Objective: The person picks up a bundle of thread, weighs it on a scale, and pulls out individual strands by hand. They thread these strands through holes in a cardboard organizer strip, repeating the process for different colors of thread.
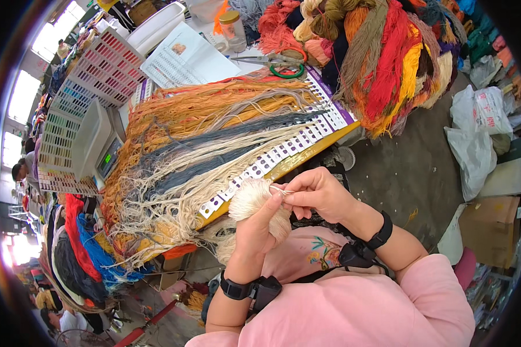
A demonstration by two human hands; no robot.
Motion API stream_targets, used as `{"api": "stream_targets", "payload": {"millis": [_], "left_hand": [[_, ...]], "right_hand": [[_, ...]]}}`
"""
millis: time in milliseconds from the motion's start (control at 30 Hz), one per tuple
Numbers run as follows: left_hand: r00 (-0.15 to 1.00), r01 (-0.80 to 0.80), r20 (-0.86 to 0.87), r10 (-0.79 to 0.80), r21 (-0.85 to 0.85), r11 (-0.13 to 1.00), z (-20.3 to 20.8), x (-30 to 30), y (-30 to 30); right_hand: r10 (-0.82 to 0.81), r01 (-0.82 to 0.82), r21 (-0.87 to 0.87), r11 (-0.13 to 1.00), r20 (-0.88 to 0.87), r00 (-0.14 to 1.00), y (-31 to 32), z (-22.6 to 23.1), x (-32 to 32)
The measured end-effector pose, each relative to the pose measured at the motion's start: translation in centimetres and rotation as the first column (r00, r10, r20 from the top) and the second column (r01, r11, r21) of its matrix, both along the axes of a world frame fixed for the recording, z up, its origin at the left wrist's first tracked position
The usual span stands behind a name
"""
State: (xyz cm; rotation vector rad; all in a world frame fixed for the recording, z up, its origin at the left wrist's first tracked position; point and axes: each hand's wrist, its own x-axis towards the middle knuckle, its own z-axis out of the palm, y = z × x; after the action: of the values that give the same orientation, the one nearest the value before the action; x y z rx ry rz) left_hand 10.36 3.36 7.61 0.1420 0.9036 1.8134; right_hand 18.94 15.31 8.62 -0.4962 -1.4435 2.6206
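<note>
My left hand (259,228) is closed around a thick skein of cream thread (250,199), whose loose end hangs below the wrist side. Close beside it, my right hand (317,195) pinches a few cream strands drawn from the top of the skein. Both hands are held over my lap, just off the table's near edge. In front of them lies a long white card strip (283,151) with a row of holes. Threads in orange, gold, grey-blue (214,134) and cream stretch leftward from it across the table.
Scissors (272,60) with red and green handles, a printed sheet (185,58) and a lidded jar (232,30) are at the back. A digital scale (108,159) and a colour chart (75,110) stand left. Colourful skeins (382,52) are heaped back right; plastic bags (472,139) lie beyond.
</note>
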Motion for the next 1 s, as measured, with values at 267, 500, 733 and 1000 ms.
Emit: {"api": "stream_targets", "payload": {"millis": [267,500,733,1000], "left_hand": [[0.995,-0.040,0.087,0.042,-0.019,0.999,-0.1,0.3,-0.3],[0.988,-0.129,0.074,0.138,-0.113,0.985,0.1,0.5,-0.7],[0.981,-0.192,-0.044,0.188,-0.112,0.975,-0.5,0.8,-0.6],[0.979,-0.203,-0.061,0.196,-0.140,0.969,-0.2,0.4,0.5]], "right_hand": [[0.012,-0.011,-0.009,1.000,0.008,1.000,0.1,-0.3,0.0],[0.026,-0.026,-0.047,0.999,0.002,1.000,-0.4,-1.3,-0.4],[0.053,-0.053,-0.009,0.999,0.009,0.999,-0.1,-1.5,-0.9],[0.032,-0.030,-0.056,0.998,0.037,0.999,0.8,-2.2,-1.3]]}}
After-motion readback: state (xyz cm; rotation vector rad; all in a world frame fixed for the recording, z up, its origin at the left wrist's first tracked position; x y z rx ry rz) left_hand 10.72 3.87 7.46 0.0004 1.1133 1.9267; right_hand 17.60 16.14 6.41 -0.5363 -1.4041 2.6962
